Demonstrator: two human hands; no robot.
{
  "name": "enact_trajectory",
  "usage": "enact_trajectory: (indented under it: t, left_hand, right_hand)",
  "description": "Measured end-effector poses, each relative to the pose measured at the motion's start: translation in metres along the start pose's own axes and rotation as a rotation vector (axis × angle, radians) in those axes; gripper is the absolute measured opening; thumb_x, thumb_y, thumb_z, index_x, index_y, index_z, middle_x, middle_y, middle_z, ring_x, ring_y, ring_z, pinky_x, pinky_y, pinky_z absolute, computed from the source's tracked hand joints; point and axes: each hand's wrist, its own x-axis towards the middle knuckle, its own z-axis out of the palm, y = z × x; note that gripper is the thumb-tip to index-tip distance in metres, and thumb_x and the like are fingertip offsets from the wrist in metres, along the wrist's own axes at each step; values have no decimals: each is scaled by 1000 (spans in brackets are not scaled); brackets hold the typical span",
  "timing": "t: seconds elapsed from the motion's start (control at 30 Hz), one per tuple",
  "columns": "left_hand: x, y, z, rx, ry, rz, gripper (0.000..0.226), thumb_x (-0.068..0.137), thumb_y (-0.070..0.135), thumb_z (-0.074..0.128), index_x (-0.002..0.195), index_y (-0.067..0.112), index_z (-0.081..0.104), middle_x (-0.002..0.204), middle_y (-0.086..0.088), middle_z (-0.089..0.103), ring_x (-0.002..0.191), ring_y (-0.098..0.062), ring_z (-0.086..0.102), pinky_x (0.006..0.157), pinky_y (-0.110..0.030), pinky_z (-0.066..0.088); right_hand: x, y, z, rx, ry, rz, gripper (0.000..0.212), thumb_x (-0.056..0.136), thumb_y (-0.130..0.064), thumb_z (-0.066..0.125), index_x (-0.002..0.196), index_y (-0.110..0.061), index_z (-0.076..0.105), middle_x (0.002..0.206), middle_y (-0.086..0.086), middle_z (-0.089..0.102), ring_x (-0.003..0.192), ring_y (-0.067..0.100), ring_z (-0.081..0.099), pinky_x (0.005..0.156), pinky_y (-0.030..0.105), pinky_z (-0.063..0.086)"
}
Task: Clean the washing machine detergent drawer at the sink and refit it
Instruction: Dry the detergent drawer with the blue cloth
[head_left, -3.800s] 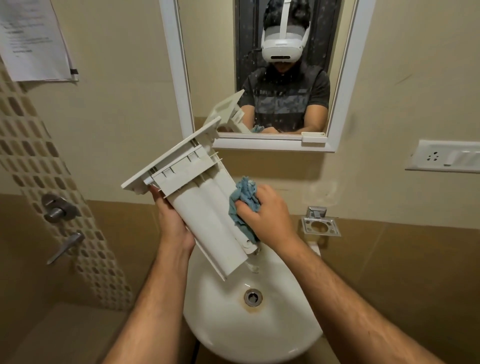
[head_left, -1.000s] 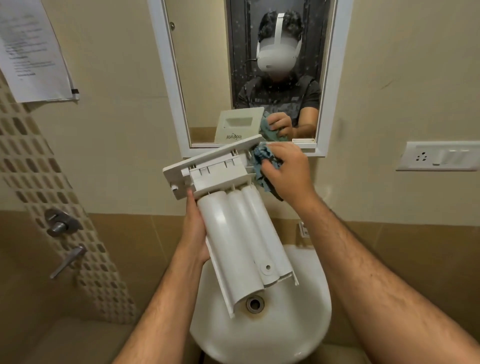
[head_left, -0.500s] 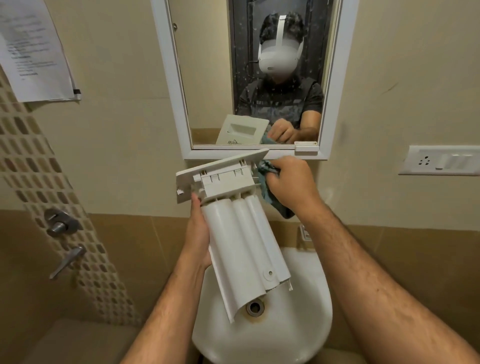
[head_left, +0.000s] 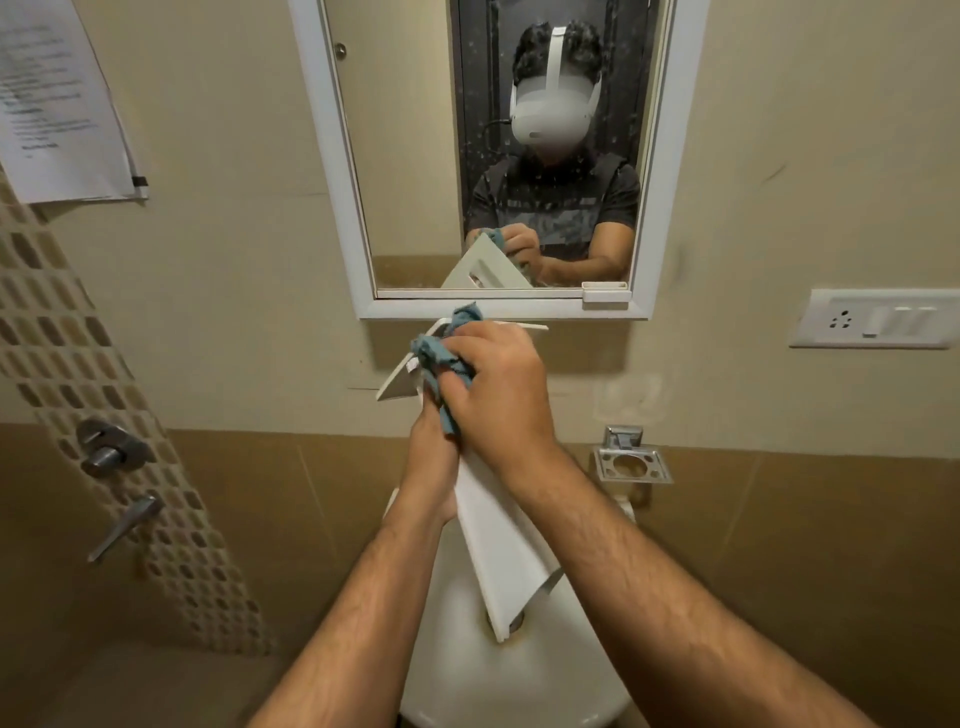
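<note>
You get dim, warm, even light with a yellowish cast and no hard glare. Soft shadows sit under the mirror (head_left: 498, 156) frame and behind your hands. Wide-angle bending curves the wall edges; the paper notice (head_left: 57, 104) at upper left is smeared and unreadable.

White plastic detergent drawer (head_left: 498, 540) hangs over the white ceramic basin (head_left: 524, 670), covering the drain. White-framed mirror (head_left: 332, 156) close above; chrome soap holder (head_left: 631, 462) obstructs the right.
</note>
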Motion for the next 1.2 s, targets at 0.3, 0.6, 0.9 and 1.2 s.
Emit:
enact_trajectory:
  t: [0.3, 0.6, 0.9, 1.2]
  left_hand:
    - [-5, -14, -2, 179, 33, 82, 29, 105, 13, 39, 83, 16, 57, 62, 7, 62, 54, 3, 59, 47, -15, 46]
    - [2, -15, -22, 119, 119, 155, 30, 103, 5, 34, 86, 17, 56, 72, 1, 61, 73, -10, 57, 59, -24, 51]
    - [23, -39, -53, 248, 220, 133, 96, 68, 91, 46, 142, 29, 45, 142, 2, 55, 134, -18, 48, 113, -48, 36]
    - [-3, -25, -30, 307, 226, 290, 53, 100, 49, 36, 145, 21, 41, 134, 3, 56, 123, -14, 53, 97, -28, 41]
  right_hand:
    - [2, -17, 8, -405, -299, 6, 12, 81, -6, 62, 88, -13, 69, 93, 3, 69, 96, 26, 53, 78, 38, 48]
    - [4, -25, -11, -271, -475, -82, 9, 84, -21, 56, 76, -18, 59, 85, 3, 65, 92, 25, 56, 61, 29, 35]
    - [10, 7, -39, 284, -209, 334, 25, 69, -29, 56, 53, -15, 43, 48, -6, 43, 51, 9, 39, 51, 31, 34]
    - [4, 41, -40, 557, -131, 736, 31, 78, -37, 74, 77, -7, 67, 72, 8, 73, 70, 27, 72, 70, 46, 61]
